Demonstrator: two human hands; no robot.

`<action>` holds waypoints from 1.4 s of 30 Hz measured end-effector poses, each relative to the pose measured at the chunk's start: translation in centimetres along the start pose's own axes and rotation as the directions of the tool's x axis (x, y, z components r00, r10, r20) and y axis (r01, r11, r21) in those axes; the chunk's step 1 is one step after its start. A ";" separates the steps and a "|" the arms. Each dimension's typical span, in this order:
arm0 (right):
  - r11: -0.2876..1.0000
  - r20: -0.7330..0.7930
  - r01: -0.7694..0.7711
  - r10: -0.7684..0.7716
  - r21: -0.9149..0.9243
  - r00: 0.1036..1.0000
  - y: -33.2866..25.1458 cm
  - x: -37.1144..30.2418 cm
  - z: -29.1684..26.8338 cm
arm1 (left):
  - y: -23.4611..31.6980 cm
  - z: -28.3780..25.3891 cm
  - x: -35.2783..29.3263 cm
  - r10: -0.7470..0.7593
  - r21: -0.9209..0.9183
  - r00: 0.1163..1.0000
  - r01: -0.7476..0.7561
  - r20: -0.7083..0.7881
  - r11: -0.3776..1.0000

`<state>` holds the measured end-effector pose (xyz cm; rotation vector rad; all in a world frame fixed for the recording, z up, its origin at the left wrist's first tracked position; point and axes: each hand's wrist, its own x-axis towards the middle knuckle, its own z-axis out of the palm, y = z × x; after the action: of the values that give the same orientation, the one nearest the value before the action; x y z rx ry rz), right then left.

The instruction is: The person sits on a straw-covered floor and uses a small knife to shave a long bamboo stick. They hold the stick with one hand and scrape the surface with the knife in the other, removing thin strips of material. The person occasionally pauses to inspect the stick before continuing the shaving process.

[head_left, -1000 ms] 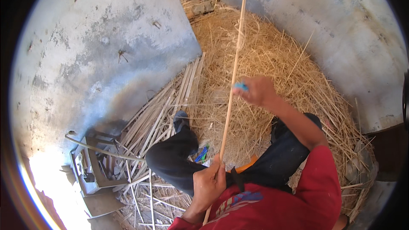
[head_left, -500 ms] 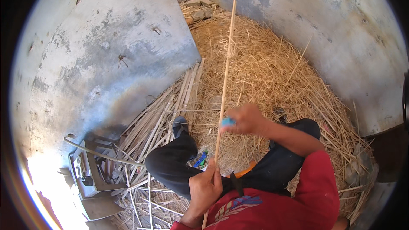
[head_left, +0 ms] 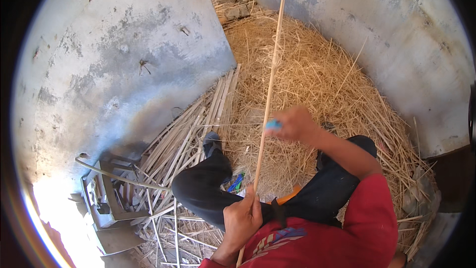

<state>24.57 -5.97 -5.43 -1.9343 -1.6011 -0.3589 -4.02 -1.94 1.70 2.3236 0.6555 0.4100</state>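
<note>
A long, thin, pale wooden stick (head_left: 271, 77) slants up and away from my lap toward the far wall. Near its lower end my left hand (head_left: 243, 217) is closed round it, just in front of my red shirt. My right hand (head_left: 296, 124) is closed on a small blue object (head_left: 273, 125) pressed against or right beside the stick, about midway up. Motion blurs this object, and my fingers cover part of it, so its kind is unclear. Thin curled shavings (head_left: 277, 55) cling to the stick's upper part.
Loose straw-like shavings (head_left: 310, 77) heap up ahead and to the right. Flat wooden strips (head_left: 218, 101) lie in a pile at the left. A box-like frame (head_left: 121, 213) stands lower left. Weathered walls (head_left: 144, 34) curve around. My bent legs (head_left: 201, 183) flank the stick.
My right hand with the blue object has moved slightly up and away along the stick. The stick's far end appears a little farther right; my left hand keeps its hold.
</note>
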 end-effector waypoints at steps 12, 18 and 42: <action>0.998 0.035 -0.047 0.048 -0.037 0.998 2.6 1.7 0.0 | -0.6 0.5 -0.8 0.015 -0.036 1.000 -0.014 0.014 0.999; 0.965 0.064 -0.247 0.252 -0.083 0.965 6.5 1.6 -0.4 | 0.0 0.4 -0.5 0.041 -0.033 0.998 -0.040 0.038 0.999; 0.928 0.013 -0.303 0.313 -0.218 0.950 10.7 3.8 -2.6 | 0.8 0.3 -0.2 0.063 -0.037 0.996 -0.061 0.060 0.997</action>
<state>36.14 -5.54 -4.20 -2.3331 -1.2982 -0.3680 -3.76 -2.76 1.99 2.3176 0.5439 0.3746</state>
